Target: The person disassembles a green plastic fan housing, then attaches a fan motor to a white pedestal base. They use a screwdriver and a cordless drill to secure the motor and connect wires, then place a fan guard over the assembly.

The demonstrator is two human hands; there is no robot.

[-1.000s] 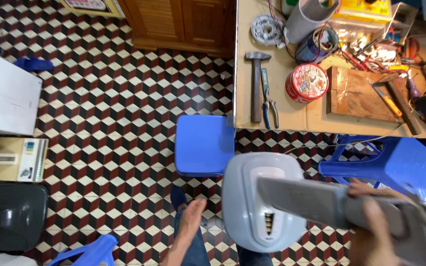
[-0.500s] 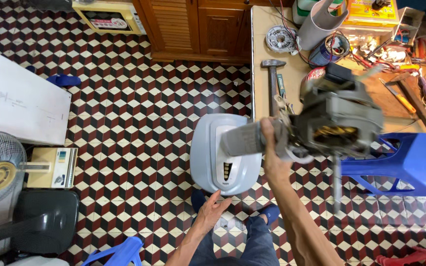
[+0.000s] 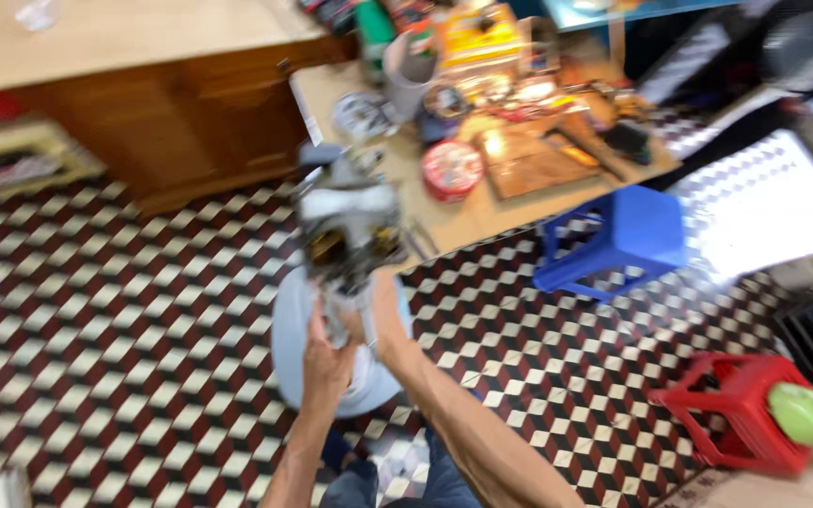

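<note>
I hold a fan motor unit (image 3: 350, 226) upright in front of me; it is grey with copper windings showing, and blurred by motion. My left hand (image 3: 326, 365) grips its lower stem from the left. My right hand (image 3: 384, 320) grips the same stem from the right. Behind my hands, low over the floor, is the unit's round pale blue-grey base (image 3: 286, 350). My knees in blue trousers (image 3: 397, 480) show at the bottom edge.
A wooden table (image 3: 468, 221) beyond the motor carries a red round tin (image 3: 451, 167), tools and clutter. A blue plastic stool (image 3: 625, 240) stands to the right. A red stool (image 3: 731, 419) with a green object (image 3: 802, 414) is at lower right. A wooden cabinet (image 3: 190, 113) is at upper left. The floor (image 3: 124, 310) is checkered tile.
My left hand has come up from below and joined the right on the motor's stem. The motor now stands upright and closer to centre. The view has swung and is blurred.
</note>
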